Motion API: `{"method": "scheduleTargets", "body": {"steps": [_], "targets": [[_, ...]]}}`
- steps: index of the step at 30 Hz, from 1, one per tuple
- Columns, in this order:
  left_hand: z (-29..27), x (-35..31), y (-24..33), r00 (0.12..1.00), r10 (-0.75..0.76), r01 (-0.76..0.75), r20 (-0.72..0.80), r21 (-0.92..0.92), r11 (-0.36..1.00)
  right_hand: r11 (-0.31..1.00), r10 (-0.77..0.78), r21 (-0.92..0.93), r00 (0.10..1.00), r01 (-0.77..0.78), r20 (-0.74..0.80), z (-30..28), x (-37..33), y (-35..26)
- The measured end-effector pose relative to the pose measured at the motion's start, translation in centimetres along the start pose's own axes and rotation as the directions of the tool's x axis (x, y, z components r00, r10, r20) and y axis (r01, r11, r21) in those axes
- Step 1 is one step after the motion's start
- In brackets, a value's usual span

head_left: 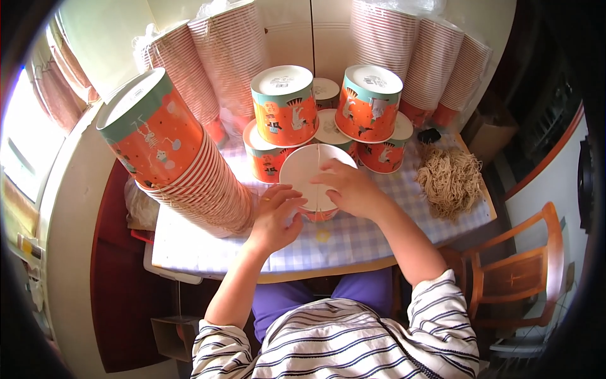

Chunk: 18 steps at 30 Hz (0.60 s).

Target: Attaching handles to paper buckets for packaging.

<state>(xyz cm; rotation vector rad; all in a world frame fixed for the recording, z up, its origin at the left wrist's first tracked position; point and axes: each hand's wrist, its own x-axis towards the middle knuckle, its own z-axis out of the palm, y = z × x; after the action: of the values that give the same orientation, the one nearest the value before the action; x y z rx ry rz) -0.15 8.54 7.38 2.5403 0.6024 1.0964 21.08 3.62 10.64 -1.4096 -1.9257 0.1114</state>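
Checked cloth (361,247) covers the worktop (303,276), where a white-lined paper tub (295,165) stands between both hands. The left forearm slants up and inward; the left hand (273,220) has fingers loosely curled, apart from the thumb, by the tub's near left rim, contact unclear. The right hand (355,191) arches over the tub, fingers half bent, thumb parted, nothing visibly gripped.

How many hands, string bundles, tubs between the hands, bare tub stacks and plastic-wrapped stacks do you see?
Left hand and right hand: 2
String bundle: 1
Tub between the hands: 1
Bare stack: 1
Plastic-wrapped stacks in view: 5
Total: 10
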Motion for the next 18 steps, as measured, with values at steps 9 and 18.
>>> {"method": "scheduleTargets", "body": {"steps": [9,18], "targets": [[0.7,0.1,0.3,0.999,0.042,-0.042,-0.009,0.004,0.999,0.993,0.047,-0.118,0.939,-0.006,0.342,-2.9,2.8,0.2],[0.8,-0.3,1.1,0.997,0.060,-0.061,0.043,0.037,0.997,0.920,-0.012,-0.392,0.997,-0.020,-0.079,-4.3,-4.0,6.2]]}}
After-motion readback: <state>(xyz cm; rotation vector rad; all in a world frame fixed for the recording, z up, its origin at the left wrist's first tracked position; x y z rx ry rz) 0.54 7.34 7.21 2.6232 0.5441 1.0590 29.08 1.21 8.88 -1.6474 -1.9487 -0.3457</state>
